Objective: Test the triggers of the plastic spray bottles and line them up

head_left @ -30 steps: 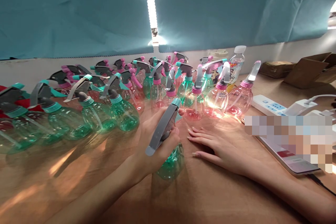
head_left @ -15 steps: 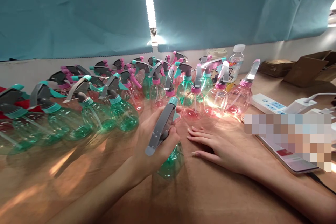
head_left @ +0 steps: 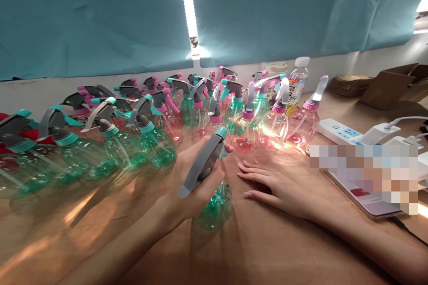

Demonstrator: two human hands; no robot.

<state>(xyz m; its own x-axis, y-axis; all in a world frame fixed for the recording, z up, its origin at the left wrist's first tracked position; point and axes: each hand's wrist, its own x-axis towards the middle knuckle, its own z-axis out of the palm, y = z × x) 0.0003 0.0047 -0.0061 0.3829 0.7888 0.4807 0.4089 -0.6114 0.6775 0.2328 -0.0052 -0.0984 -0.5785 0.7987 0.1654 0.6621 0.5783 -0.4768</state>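
Observation:
My left hand is wrapped round the neck of a green spray bottle with a grey and teal trigger head. Its clear green body shows below my fingers, low over the table or resting on it; I cannot tell which. Beside it on the right, my right hand lies flat on the wooden table, fingers spread, holding nothing. Left of the held bottle stands a row of green spray bottles. Pink spray bottles stand just beyond my hands.
More spray bottles crowd the back against the wall. A clear drink bottle rises behind them. To the right are a power strip with white chargers, a phone on a cable, and a cardboard box. A light strip hangs above.
The spray bottle's head has turned slightly in my left hand, its rear end swinging left. My right hand stays put.

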